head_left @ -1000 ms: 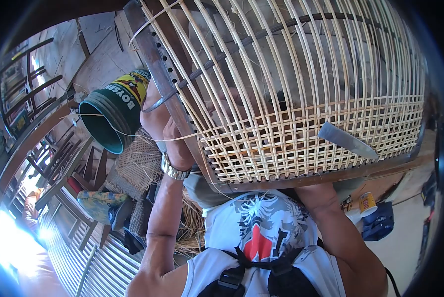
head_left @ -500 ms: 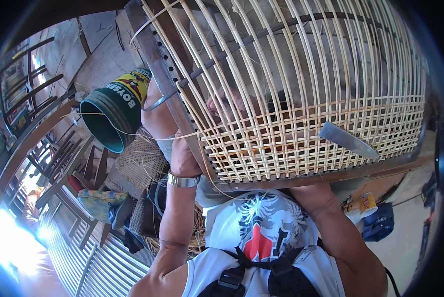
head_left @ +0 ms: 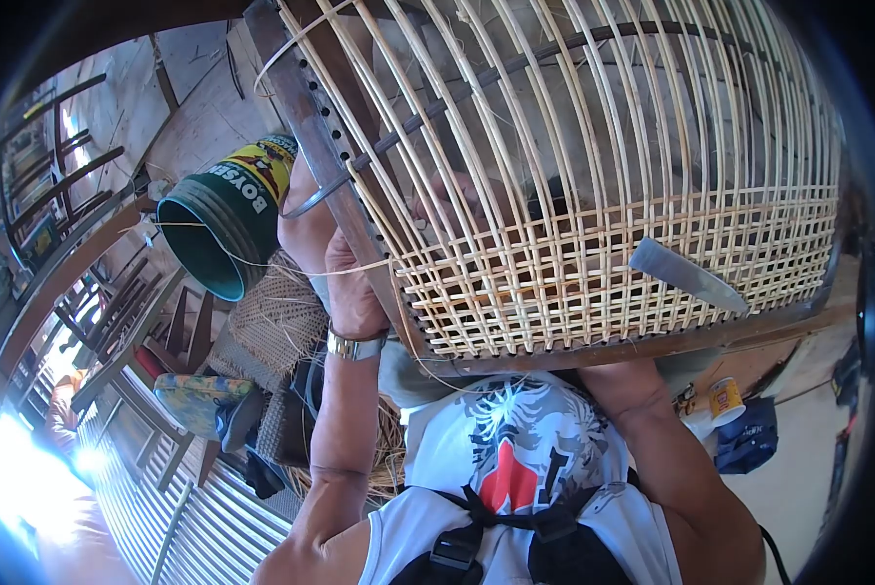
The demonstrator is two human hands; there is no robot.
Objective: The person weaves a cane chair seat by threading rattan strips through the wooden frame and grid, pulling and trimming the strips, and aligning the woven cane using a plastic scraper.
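Observation:
A curved wooden frame (head_left: 311, 146) with a row of small holes carries pale rattan strands (head_left: 515, 127), closely interwoven along the lower part (head_left: 554, 292). My left hand (head_left: 357, 292) is at the frame's left edge, with its thumb side showing and its fingers mostly hidden behind the wood. One loose rattan strand (head_left: 311, 269) runs from the weave's edge across this hand toward the left. My right hand is behind the woven part, mostly hidden, and I cannot make out its fingers. A grey, tapered, blade-like tool (head_left: 686, 276) sticks out of the weave on the right.
A green paint bucket (head_left: 203, 234) lies on its side at the left. Wooden chair frames (head_left: 135, 331), a patterned cushion (head_left: 198, 400) and woven matting (head_left: 272, 312) are beyond my left arm. At right are a yellow cup (head_left: 725, 400) and a dark blue bag (head_left: 747, 434).
My left hand has shifted slightly up and left along the frame edge, and its thumb side shows more. The frame, weave and blade-like tool have hardly moved.

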